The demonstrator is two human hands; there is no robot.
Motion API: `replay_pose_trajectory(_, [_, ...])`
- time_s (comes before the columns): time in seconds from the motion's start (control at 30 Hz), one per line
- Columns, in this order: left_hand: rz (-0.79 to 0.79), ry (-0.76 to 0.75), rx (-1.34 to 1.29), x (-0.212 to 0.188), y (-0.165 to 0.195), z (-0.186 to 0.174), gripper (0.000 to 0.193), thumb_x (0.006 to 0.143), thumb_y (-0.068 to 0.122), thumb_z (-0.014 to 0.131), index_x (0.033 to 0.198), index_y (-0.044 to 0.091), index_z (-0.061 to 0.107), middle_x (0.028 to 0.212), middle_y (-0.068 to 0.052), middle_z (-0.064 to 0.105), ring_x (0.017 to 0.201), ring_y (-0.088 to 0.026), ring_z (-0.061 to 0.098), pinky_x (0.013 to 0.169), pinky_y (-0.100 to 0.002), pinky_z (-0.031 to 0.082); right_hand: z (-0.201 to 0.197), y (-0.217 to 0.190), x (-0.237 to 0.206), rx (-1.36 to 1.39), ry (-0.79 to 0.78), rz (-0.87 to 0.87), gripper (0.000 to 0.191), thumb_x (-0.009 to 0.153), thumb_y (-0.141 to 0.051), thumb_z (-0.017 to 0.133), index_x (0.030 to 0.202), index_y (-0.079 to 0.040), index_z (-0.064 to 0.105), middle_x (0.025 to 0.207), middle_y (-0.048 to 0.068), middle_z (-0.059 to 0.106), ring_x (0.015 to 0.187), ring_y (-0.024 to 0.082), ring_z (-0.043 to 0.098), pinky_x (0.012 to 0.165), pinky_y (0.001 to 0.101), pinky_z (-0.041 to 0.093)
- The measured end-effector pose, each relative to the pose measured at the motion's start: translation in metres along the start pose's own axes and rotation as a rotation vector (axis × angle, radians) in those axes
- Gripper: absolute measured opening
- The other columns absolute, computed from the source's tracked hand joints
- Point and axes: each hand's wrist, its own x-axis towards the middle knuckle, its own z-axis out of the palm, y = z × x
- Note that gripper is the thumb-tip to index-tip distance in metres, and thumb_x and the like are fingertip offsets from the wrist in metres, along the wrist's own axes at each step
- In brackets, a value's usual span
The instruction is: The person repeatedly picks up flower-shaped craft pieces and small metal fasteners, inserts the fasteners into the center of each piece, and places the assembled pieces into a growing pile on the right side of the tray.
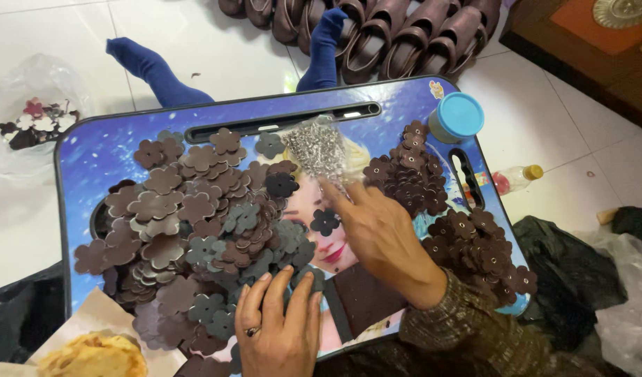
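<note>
A blue lap tray (111, 143) with a cartoon picture carries a big heap of brown flower-shaped leather pieces (195, 230). My left hand (279, 324) lies flat, fingers spread, on the heap's near edge, with a ring on one finger. My right hand (380, 234) reaches toward a small clear bag of silver metal studs (319, 148), fingertips at its lower edge, next to a single dark flower piece (326, 222). Whether those fingers pinch anything is hidden. Right of that hand lie piles of flower pieces with studs fitted (468, 241).
A blue-lidded jar (455, 117) stands at the tray's far right corner. Brown sandals (377, 28) line the floor beyond, with blue-socked feet (157, 70). A plastic bag of flowers (34, 122) lies left, a small bottle (515, 178) right, bread on paper (90, 356) near left.
</note>
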Motion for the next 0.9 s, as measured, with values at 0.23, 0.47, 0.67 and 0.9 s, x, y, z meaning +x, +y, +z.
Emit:
replay_pose_trajectory(0.23, [-0.035, -0.045, -0.017, 0.004, 0.002, -0.005, 0.028, 0.08, 0.025, 0.08, 0.106, 0.014, 0.077, 0.116, -0.005, 0.067, 0.115, -0.028, 0.057, 0.105, -0.051, 0.043, 0.0, 0.006, -0.029, 0.108, 0.09, 0.015, 0.02, 0.084, -0.006, 0.068, 0.103, -0.006, 0.069, 0.092, 0.007, 0.065, 0.08, 0.027, 0.065, 0.068, 0.0382, 0.052])
replay_pose_trajectory(0.47, [0.055, -0.018, 0.006, 0.042, 0.012, -0.009, 0.024, 0.089, 0.021, 0.075, 0.112, 0.012, 0.075, 0.116, -0.003, 0.066, 0.117, -0.024, 0.056, 0.108, -0.045, 0.043, 0.001, 0.004, -0.05, 0.246, 0.051, 0.119, 0.01, 0.084, -0.006, 0.072, 0.092, -0.005, 0.066, 0.092, 0.01, 0.065, 0.08, 0.032, 0.067, 0.064, 0.041, 0.053])
replay_pose_trajectory(0.67, [0.166, -0.281, 0.062, 0.073, 0.013, -0.002, 0.036, 0.085, 0.019, 0.065, 0.117, 0.004, 0.069, 0.112, -0.007, 0.066, 0.116, -0.025, 0.057, 0.109, -0.044, 0.039, -0.001, 0.007, -0.067, 0.616, 0.046, 0.418, 0.014, 0.08, -0.001, 0.074, 0.094, -0.004, 0.069, 0.081, 0.007, 0.069, 0.067, 0.017, 0.07, 0.061, 0.0288, 0.056])
replay_pose_trajectory(0.9, [0.227, -0.281, 0.212, 0.071, 0.009, 0.015, 0.031, 0.085, 0.02, 0.063, 0.112, 0.007, 0.07, 0.111, -0.007, 0.068, 0.112, -0.024, 0.059, 0.108, -0.044, 0.04, 0.005, 0.005, -0.099, 1.16, -0.089, 0.549, 0.014, 0.087, -0.003, 0.074, 0.101, 0.0, 0.076, 0.09, 0.005, 0.077, 0.075, 0.011, 0.072, 0.067, 0.0266, 0.059])
